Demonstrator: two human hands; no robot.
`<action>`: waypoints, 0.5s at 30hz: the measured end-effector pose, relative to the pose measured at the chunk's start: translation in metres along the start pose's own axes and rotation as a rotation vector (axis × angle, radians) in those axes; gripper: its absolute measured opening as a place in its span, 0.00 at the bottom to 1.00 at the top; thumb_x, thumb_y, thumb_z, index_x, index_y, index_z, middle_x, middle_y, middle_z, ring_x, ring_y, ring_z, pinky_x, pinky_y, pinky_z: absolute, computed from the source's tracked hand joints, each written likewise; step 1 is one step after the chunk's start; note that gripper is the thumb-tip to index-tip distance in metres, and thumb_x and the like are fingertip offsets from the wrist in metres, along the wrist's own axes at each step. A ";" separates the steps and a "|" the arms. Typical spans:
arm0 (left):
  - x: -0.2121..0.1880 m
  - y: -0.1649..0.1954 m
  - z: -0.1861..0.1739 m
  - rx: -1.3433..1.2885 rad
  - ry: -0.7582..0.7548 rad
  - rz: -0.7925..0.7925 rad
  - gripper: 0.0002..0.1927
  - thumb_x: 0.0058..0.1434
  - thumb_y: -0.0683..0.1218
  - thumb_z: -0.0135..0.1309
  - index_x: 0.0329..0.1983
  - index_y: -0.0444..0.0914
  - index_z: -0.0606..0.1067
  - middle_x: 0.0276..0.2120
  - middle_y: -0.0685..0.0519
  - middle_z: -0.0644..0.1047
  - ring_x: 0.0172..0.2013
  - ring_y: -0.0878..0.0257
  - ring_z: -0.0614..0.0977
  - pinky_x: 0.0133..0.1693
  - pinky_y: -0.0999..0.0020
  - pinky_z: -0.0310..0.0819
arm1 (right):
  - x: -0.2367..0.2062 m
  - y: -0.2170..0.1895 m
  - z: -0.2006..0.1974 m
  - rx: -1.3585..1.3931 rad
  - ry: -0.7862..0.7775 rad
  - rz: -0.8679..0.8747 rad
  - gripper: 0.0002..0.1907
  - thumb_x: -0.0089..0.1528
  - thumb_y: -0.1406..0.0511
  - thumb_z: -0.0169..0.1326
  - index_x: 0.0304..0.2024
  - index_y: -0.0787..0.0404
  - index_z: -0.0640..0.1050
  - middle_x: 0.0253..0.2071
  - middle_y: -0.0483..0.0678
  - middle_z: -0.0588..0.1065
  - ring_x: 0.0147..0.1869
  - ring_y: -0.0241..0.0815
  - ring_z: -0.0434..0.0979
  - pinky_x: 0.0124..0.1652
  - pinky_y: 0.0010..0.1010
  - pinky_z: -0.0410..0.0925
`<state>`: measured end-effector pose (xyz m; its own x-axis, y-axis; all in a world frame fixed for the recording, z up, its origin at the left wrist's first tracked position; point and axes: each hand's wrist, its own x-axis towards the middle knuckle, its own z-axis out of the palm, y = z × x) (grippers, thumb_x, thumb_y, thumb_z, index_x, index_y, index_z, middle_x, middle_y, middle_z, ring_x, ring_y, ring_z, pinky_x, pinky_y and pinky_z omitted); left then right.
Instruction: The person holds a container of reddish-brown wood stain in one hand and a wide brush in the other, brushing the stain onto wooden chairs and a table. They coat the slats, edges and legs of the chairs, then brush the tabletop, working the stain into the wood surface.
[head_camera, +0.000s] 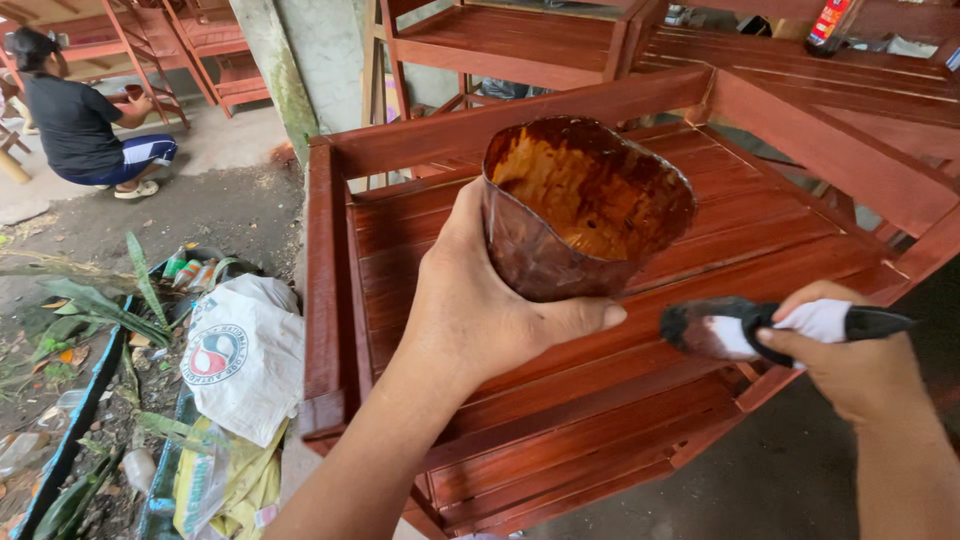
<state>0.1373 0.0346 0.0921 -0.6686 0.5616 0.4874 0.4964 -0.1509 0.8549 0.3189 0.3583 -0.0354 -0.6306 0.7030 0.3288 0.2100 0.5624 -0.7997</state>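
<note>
Gripping stain cup (580, 205) and brush (740, 328).

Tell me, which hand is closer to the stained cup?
Left. The left hand is wrapped around the cup, touching it. The right hand holds a brush off to the cup's lower right.

I count two hands of my own in view: a left hand (480, 310) and a right hand (850, 365). There is one stained cut-off container (580, 215) and one paintbrush (740, 330) (its handle wrapped in a single white rag). Near me stands one red slatted frame (600, 400); at least three more red frames sit farther off. One crouching person (85, 125) is far left, and one white sack (245, 355) lies near left.
</note>
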 end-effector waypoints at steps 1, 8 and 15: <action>0.002 0.001 0.002 0.006 -0.001 -0.012 0.49 0.38 0.53 0.76 0.61 0.34 0.66 0.54 0.51 0.82 0.55 0.64 0.85 0.58 0.68 0.79 | 0.006 0.015 -0.009 -0.001 0.022 -0.005 0.12 0.51 0.73 0.69 0.32 0.60 0.78 0.26 0.47 0.74 0.29 0.39 0.72 0.29 0.31 0.65; 0.011 -0.001 0.012 0.117 0.021 -0.061 0.49 0.34 0.53 0.77 0.59 0.36 0.67 0.53 0.51 0.82 0.54 0.63 0.85 0.57 0.67 0.79 | 0.058 0.095 -0.062 0.045 0.151 -0.019 0.10 0.61 0.73 0.62 0.38 0.59 0.73 0.32 0.48 0.76 0.35 0.38 0.80 0.34 0.32 0.75; 0.020 -0.006 0.026 0.090 0.008 -0.084 0.49 0.35 0.53 0.77 0.59 0.35 0.67 0.52 0.51 0.83 0.54 0.64 0.86 0.56 0.67 0.80 | 0.095 0.094 -0.076 -0.321 0.232 -0.272 0.11 0.68 0.76 0.62 0.36 0.63 0.73 0.35 0.51 0.74 0.35 0.41 0.77 0.41 0.30 0.73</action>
<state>0.1351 0.0679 0.0926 -0.7139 0.5627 0.4167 0.4861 -0.0301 0.8734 0.3359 0.5110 -0.0409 -0.5188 0.5696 0.6375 0.3034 0.8198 -0.4856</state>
